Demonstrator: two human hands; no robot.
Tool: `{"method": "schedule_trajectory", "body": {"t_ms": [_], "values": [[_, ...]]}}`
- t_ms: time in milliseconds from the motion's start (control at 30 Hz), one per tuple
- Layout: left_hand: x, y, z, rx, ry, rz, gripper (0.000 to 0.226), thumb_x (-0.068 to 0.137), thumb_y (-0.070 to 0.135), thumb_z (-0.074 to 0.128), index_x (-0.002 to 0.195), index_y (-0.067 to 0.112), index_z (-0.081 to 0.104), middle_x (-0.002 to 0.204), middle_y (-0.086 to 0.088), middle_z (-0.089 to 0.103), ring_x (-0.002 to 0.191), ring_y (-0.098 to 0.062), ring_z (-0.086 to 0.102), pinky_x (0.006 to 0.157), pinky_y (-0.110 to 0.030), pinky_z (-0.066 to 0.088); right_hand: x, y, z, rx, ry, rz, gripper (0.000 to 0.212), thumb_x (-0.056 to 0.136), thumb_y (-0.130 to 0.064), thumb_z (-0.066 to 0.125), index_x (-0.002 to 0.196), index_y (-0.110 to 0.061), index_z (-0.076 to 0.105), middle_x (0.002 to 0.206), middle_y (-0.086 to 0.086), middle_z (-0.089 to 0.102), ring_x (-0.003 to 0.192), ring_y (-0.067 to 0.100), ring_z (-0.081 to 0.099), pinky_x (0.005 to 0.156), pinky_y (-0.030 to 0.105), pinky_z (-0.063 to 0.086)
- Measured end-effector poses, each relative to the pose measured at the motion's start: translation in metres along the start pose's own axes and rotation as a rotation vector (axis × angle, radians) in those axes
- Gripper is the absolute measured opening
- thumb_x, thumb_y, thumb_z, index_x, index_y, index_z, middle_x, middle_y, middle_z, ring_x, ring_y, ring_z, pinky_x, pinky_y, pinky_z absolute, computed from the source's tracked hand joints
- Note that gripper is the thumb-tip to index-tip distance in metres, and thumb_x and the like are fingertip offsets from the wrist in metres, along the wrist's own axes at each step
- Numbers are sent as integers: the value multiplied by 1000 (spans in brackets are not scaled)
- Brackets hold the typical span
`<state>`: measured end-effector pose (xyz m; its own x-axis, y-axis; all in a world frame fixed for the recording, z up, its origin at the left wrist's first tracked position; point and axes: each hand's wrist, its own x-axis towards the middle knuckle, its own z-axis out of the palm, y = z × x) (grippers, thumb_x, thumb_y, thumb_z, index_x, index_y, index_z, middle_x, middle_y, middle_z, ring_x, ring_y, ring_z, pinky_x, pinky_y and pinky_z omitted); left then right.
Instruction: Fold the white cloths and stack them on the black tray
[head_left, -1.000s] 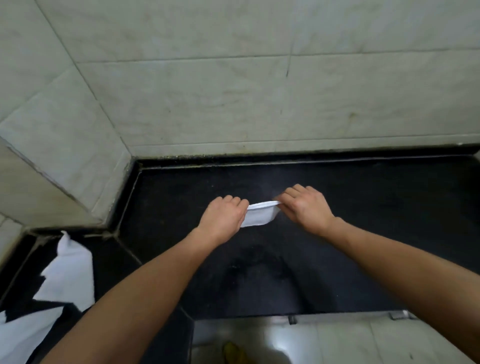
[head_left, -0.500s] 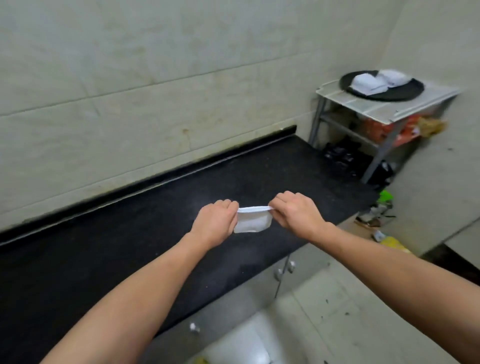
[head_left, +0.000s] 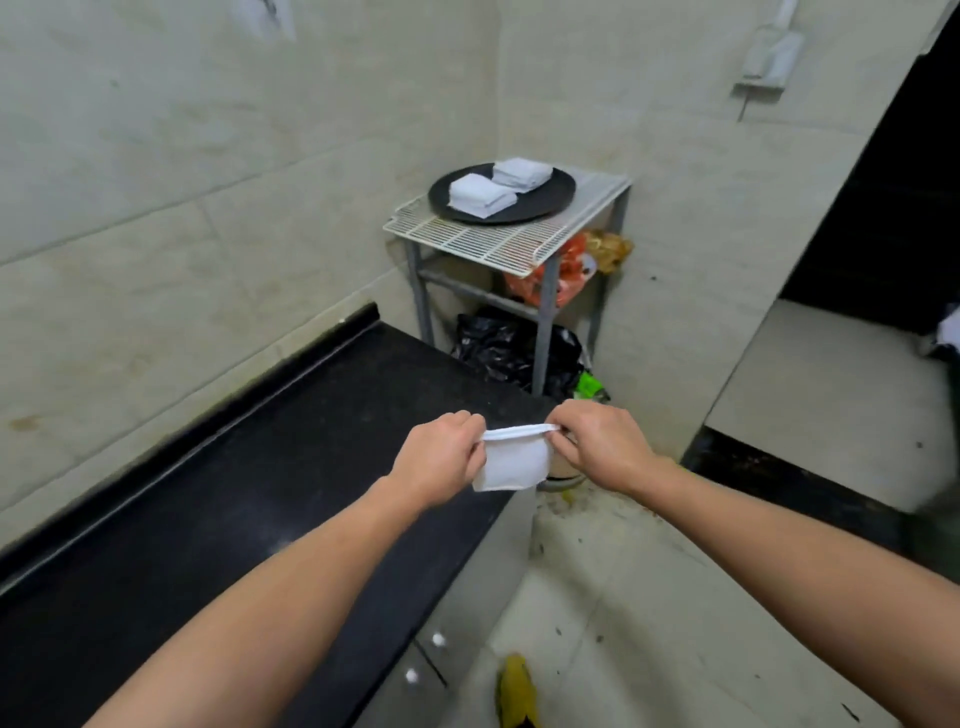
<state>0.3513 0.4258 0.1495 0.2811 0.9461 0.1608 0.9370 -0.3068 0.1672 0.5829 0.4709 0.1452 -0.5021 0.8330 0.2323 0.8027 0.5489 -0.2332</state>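
Pale, stained tiled walls (head_left: 218, 156) are seen meeting at a corner. A black stone desk (head_left: 249, 467) is set along the left wall, a grey metal rack with a white wire shelf (head_left: 498, 241) beyond it. The light tiled floor (head_left: 623, 597) is littered.

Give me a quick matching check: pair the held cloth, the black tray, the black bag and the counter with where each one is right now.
Things:
1. held cloth
2. black tray
3. black bag
4. counter

Places:
A. on top of the wire rack
B. along the left wall
C. between the left hand and the right hand
D. on the floor under the rack

Pairs: 1-C, 2-A, 3-D, 4-B
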Motion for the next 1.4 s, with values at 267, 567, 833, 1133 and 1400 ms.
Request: {"method": "schedule_trajectory", "body": {"t_ms": [267,567,833,1133,1400], "values": [[177,-14,-3,-46,32,109,16,92,30,46,91,14,52,89,-1,56,82,-23,54,65,-40,44,119,107,-35,-22,59,91,11,91,-31,56,92,-24,64,92,-2,65,90,24,62,67,36,46],[325,-33,-39,-89,183,106,18,90,30,49,86,13,54,85,-3,61,81,-26,57,64,-37,44,246,181,-75,101,202,142,14,89,-32,56,85,-21,64,85,1,66,81,26,62,60,33,41],[453,-42,-43,-201,349,-114,11,86,26,55,87,16,61,80,2,64,75,-20,59,64,-34,47,377,269,-86,325,244,109,10,91,-33,56,93,-26,63,84,-8,64,79,16,60,67,33,47],[575,-36,-30,-613,468,-562,9,90,24,61,93,17,65,82,-1,64,78,-19,60,70,-33,51,514,361,-75,662,120,43,15,94,-38,56,91,-24,53,76,-11,56,73,11,56,66,31,42],[609,-71,-28,-766,718,-856,13,95,24,49,106,23,55,97,-1,62,92,-23,61,82,-53,54,591,341,-53,683,45,-71,21,98,-34,50,109,-17,55,65,-10,52,70,15,51,64,29,33]]}}
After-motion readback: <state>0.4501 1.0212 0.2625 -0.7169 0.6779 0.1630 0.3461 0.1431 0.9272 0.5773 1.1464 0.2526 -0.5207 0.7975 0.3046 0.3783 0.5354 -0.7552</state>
